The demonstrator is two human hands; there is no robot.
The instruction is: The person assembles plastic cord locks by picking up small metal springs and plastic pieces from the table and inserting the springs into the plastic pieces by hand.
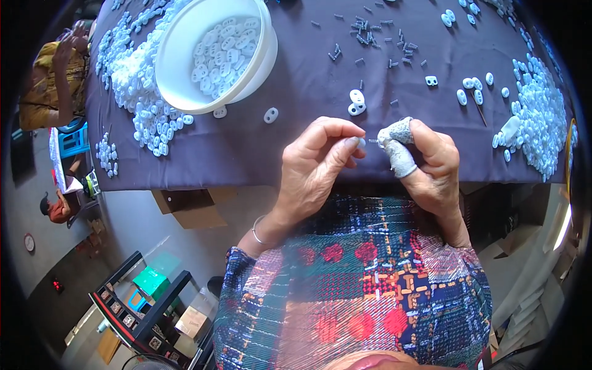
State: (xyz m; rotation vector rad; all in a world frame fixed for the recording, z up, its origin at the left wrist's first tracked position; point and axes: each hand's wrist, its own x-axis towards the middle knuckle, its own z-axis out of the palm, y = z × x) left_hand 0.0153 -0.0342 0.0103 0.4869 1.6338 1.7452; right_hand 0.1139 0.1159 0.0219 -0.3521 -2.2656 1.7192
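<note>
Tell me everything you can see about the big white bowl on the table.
The white bowl is round, deep and smooth, seemingly plastic, with a thick rim. It sits at the table's far left on the dark purple cloth, appearing tilted toward the camera. Inside lies a layer of small white oval two-hole pieces. A heap of the same pieces presses against its left side. Neither hand touches it.

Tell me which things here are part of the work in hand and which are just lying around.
In use: left hand and right hand pinching a small metal spring; scattered dark springs; white oval plastic pieces; white round plastic bowl.

Lying about: brown cardboard box; blue plastic stool; green box.
</note>
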